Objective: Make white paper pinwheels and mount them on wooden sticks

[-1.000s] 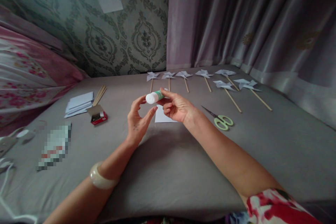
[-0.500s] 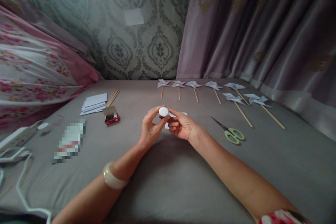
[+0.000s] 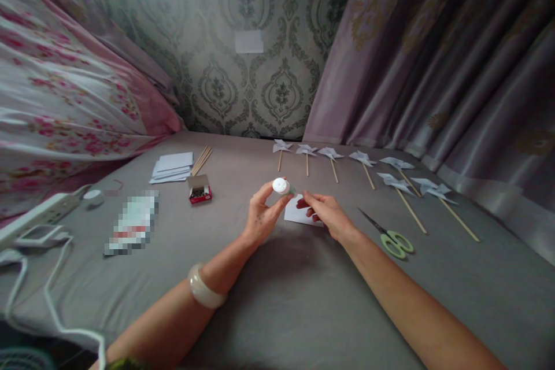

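Left grip (image 3: 265, 213) is pinching the white-and-green tube (image 3: 281, 186), probably light and slick, so hold mid-body; right grip (image 3: 326, 211), can't tell.

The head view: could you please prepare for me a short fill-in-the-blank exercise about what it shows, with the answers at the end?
1. The hand gripping the white-and-green tube, with a pale bangle on its arm, is the person's ____ one.
2. In all, ____ paper pinwheels are in view.
3. The scissors have pale ____ handles.

Missing words: left; seven; green.
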Available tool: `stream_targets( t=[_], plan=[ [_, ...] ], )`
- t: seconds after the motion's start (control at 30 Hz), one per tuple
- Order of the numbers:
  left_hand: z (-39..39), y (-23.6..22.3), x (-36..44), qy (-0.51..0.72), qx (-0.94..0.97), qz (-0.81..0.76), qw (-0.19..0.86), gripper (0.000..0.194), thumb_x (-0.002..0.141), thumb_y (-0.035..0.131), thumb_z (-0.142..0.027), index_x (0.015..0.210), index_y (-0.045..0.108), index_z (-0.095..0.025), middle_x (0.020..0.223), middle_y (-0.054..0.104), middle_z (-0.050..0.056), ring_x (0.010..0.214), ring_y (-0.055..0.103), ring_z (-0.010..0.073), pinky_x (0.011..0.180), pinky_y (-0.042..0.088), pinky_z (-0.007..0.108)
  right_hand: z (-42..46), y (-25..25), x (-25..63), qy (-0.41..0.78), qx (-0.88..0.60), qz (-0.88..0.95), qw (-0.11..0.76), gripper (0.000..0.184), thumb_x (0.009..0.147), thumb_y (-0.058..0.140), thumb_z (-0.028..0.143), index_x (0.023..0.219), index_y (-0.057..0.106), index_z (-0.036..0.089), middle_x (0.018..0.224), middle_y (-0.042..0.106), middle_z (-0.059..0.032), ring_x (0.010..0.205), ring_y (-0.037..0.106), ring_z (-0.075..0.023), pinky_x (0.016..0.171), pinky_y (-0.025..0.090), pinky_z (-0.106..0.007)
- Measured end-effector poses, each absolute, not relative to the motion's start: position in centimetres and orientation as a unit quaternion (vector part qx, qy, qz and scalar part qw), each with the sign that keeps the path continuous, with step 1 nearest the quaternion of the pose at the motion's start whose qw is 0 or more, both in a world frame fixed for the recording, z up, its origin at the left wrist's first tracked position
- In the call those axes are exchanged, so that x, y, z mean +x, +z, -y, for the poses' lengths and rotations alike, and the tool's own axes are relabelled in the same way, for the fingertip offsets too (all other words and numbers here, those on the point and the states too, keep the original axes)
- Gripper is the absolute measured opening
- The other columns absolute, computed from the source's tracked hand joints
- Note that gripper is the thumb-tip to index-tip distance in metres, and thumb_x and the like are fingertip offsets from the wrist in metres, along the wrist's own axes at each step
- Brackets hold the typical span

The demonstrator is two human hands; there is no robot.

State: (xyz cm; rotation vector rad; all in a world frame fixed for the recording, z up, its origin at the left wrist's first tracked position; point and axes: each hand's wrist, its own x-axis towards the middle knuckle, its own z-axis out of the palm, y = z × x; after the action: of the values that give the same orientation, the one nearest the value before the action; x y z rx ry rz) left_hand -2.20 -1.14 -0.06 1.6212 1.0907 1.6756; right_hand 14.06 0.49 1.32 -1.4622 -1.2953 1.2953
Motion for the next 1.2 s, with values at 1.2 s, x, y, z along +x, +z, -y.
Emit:
stream_targets(
  t=[1.2],
  plan=[
    [-2.4, 0.5, -10.5, 0.471, 0.416, -0.778, -0.023, 0.022, 0.075, 0.066, -0.038, 0.090, 0.066, -0.022, 0.097, 0.071, 0.007, 0.104, 0.054, 0.0304, 0.089, 0.031, 0.043, 1.6, -4.2, 18.2, -0.050, -0.547, 0.730, 0.407, 0.035, 0.091, 0.043, 0.043, 0.082, 0.069, 0.021, 0.087, 0.074, -0.0073, 0.086, 0.062, -0.0249, 0.085, 0.034, -0.039]
  ],
)
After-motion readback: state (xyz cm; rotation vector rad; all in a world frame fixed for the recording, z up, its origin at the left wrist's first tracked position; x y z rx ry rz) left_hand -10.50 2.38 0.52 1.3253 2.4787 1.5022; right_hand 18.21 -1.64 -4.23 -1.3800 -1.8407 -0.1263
